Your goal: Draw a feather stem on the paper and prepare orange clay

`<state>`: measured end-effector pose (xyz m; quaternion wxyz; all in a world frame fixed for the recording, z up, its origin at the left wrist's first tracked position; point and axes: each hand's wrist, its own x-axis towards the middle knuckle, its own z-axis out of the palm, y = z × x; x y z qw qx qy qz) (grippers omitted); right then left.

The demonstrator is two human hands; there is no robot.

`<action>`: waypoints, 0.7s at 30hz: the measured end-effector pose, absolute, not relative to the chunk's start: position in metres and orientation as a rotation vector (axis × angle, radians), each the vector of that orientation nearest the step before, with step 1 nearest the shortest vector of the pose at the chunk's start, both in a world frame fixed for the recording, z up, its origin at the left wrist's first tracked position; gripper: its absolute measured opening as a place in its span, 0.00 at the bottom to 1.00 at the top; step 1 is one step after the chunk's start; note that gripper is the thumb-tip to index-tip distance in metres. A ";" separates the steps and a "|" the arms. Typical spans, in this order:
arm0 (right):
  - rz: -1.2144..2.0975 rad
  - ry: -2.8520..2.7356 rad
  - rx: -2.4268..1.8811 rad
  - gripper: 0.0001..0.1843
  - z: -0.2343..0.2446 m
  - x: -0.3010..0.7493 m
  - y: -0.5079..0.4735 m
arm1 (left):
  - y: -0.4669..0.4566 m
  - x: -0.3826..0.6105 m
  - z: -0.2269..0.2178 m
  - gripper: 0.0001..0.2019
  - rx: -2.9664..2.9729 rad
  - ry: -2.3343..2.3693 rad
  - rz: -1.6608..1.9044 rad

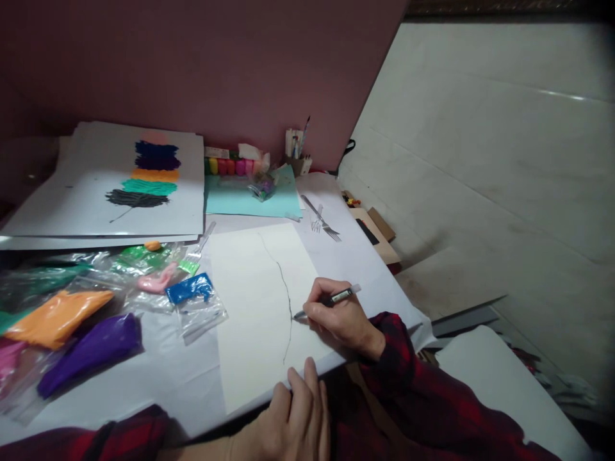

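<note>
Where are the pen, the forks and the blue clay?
pen [344,294]: head view, barrel beyond the fingers.
forks [327,227]: head view, near the tines.
blue clay [189,288]: head view, middle of the lump.

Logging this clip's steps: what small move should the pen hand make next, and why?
Probably pull the pen a little down the line: the right hand holds its tip on the line partway down the paper, and the left hand pins the paper's near edge.
</note>
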<state>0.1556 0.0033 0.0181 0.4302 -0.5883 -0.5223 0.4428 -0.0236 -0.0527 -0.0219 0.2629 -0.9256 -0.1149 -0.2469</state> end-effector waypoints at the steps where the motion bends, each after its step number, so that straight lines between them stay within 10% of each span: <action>1: 1.103 -1.320 -1.469 0.07 0.018 0.156 0.003 | -0.053 -0.024 -0.021 0.15 -2.507 -0.297 -0.654; 21: 1.193 -1.285 -1.448 0.07 0.021 0.154 0.001 | -0.054 -0.024 -0.020 0.14 -2.533 -0.286 -0.644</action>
